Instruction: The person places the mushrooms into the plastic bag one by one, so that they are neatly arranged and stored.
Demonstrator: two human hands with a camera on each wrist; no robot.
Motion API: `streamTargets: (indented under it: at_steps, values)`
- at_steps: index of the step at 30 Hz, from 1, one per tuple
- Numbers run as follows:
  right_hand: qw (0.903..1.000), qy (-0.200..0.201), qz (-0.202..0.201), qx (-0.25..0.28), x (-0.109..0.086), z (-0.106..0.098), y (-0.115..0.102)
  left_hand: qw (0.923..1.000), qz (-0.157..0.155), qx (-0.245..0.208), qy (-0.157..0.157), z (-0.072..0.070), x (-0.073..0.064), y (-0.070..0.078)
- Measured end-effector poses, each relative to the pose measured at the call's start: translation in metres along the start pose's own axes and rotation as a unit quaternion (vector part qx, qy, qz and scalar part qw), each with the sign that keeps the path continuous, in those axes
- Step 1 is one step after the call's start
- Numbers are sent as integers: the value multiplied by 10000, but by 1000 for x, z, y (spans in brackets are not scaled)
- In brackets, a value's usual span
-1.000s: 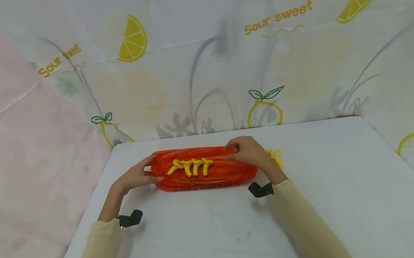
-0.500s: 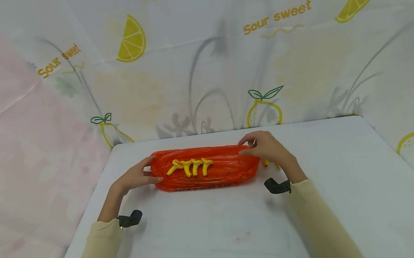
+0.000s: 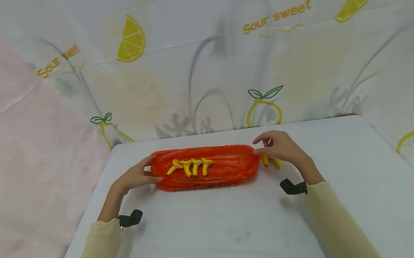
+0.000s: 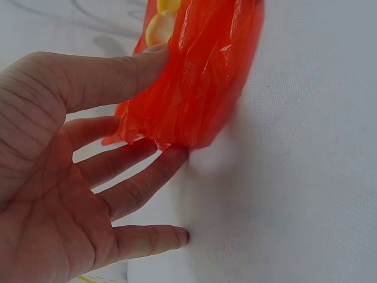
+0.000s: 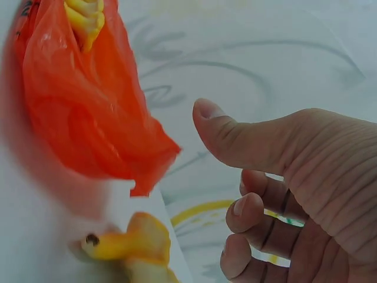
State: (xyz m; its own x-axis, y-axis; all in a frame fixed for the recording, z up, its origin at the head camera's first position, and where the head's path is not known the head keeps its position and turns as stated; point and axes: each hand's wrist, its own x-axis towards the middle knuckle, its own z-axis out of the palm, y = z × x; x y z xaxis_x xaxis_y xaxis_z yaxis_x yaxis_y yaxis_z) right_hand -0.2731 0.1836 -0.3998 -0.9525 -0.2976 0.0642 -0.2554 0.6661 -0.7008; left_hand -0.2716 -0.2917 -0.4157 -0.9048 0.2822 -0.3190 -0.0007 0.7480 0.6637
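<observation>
On my feed the shiny, crinkled red bag (image 3: 235,171) lies on the desk (image 3: 211,230), four yellow bananas (image 3: 196,163) atop it. The left hand (image 3: 134,178) pinches its left end; the right hand (image 3: 281,146), fingers loosely bent, holds nothing, partly hiding more bananas (image 3: 278,163).

A white table (image 3: 217,221) bears a red plastic bag (image 3: 234,166) and, just beside it, yellow banana-like pieces (image 5: 144,240).

The head view, well back, looks forward and down across the counter (image 3: 218,230) to the cloth (image 3: 200,70). The wrist views, close and tipped sideways, look past left hand (image 3: 133,180) and right hand (image 3: 279,146) at opposite ends of the bag (image 3: 230,166), which all three share.
</observation>
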Motion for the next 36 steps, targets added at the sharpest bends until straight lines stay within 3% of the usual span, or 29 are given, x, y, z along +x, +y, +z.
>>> streamTargets:
  at_steps: [16, 30, 36]
  values:
    - [9996, 16, 184, -212, -17, -12, 31, 10000, 56, -54, -25, -1, 4, -2]
    - [9973, -200, 514, -479, -21, -10, 39, 10000, 32, -27, -42, 0, 2, -1]
    - [9974, -116, 435, -557, -22, -9, 42, 10000, 10, -33, -30, 0, -1, 0]
